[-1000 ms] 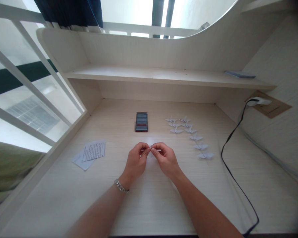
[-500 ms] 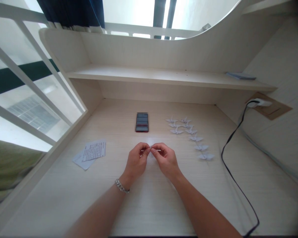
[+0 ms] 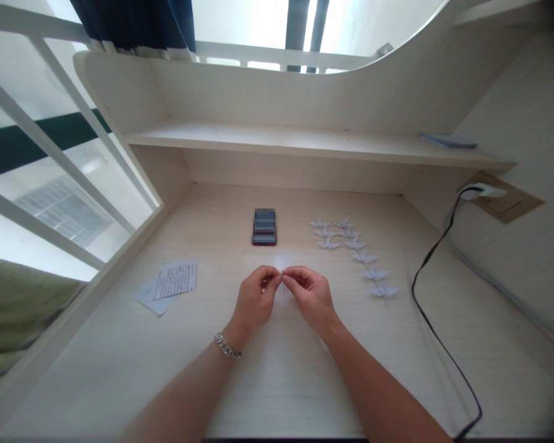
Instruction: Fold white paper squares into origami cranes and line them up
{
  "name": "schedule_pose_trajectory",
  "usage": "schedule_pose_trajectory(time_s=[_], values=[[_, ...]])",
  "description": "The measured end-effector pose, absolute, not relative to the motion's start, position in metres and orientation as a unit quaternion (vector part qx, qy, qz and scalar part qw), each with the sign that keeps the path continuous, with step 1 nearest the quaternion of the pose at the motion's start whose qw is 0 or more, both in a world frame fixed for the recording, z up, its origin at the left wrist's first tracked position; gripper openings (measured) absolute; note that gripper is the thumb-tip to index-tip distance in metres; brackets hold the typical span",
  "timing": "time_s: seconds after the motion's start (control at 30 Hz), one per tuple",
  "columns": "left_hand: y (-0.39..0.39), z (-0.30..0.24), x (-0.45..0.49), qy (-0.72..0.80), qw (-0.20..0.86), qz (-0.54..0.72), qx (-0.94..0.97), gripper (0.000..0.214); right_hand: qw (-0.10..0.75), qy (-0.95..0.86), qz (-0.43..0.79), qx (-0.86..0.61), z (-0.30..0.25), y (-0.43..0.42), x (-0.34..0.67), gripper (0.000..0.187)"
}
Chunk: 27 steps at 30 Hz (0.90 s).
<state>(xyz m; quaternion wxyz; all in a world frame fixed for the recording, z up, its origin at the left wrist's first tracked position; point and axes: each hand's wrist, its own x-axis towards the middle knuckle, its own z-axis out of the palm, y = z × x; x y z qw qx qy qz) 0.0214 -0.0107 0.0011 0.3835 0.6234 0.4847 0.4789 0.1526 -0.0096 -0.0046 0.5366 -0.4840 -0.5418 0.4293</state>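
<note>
Over the middle of the desk [image 3: 277, 381], my left hand [image 3: 256, 295] and my right hand [image 3: 311, 295] meet at the fingertips. Thumb and forefinger of each are pinched on a small piece of white paper [image 3: 281, 273], of which only a speck shows; its shape is hidden by the fingers. A bracelet of silver links [image 3: 226, 346] circles my left wrist. To the right of my hands, several white folded paper cranes [image 3: 364, 258] lie in a loose double line that curves toward me.
Beyond my hands lies a phone-like dark rectangle [image 3: 264, 227], its face blurred. Sheets of paper [image 3: 175, 280], one with writing, overlap at left. A black cable [image 3: 436, 332] runs from the wall socket [image 3: 503, 198] down the right side. A shelf [image 3: 277, 138] spans the back.
Both hands keep their pinch on the piece of paper with barely any movement. The whole view has shifted very slightly.
</note>
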Motion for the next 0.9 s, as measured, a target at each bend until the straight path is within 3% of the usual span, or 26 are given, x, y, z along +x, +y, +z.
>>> schedule_pose_trajectory(time_s=[0.67, 0.9], values=[[-0.013, -0.001, 0.0222, 0.475, 0.398, 0.492, 0.612, 0.017, 0.547, -0.499, 0.49, -0.461, -0.007, -0.0047, 0.1566, 0.016], [-0.0115, -0.007, 0.0233, 0.455, 0.464, 0.469, 0.599, 0.022, 0.559, -0.513, 0.44, -0.48, -0.0075, -0.0066, 0.1537, 0.01]])
